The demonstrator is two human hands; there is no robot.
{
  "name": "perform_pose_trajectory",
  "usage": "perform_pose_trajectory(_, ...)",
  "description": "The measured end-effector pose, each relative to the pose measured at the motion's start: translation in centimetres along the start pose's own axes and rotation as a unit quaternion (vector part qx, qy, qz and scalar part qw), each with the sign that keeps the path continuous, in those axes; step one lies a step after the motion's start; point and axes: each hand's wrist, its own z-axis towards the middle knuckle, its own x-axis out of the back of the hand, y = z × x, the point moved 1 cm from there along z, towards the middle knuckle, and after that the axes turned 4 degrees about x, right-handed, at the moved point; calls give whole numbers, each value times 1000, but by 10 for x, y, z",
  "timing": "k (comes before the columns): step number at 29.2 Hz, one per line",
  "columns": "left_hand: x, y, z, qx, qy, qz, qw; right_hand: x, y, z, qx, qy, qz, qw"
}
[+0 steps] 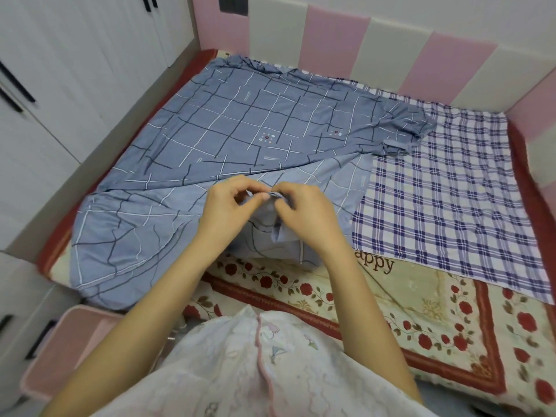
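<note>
Bed (421, 311) against padded wall (331, 34). Both grips tight: left hand (231, 206) and right hand (304, 215) pinch one bunched edge of the blue sheet (240, 121) at near-middle of bed. Suggest: match the seams first, pull evenly, avoid dragging the plaid sheet (445, 188) alongside.

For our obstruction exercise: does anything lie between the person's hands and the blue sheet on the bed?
Nothing visible does. The left hand and right hand both pinch the blue sheet at its bunched near edge.
</note>
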Motion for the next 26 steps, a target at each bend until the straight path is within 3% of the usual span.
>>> perform_pose_trajectory(5, -3, -22, -18, -5, 71, 142, 987, -5, -6, 5, 21, 44, 74, 996)
perform_pose_trajectory(12, 2, -58, -45, 54, 161, 128, 977, 6, 1, 5, 25, 120, 205, 971)
perform_pose_trajectory(18, 17, -74, -53, -9, 214, 211, 954, 15, 12, 7, -20, 207, 273, 939)
perform_pose_trajectory(21, 23, -81, -52, -24, 200, 191, 961, 16, 19, 11, -56, 204, 270, 939)
perform_pose_trajectory(26, 28, -86, -50, -108, 103, 189, 971, 23, 29, 14, -85, 182, 236, 951)
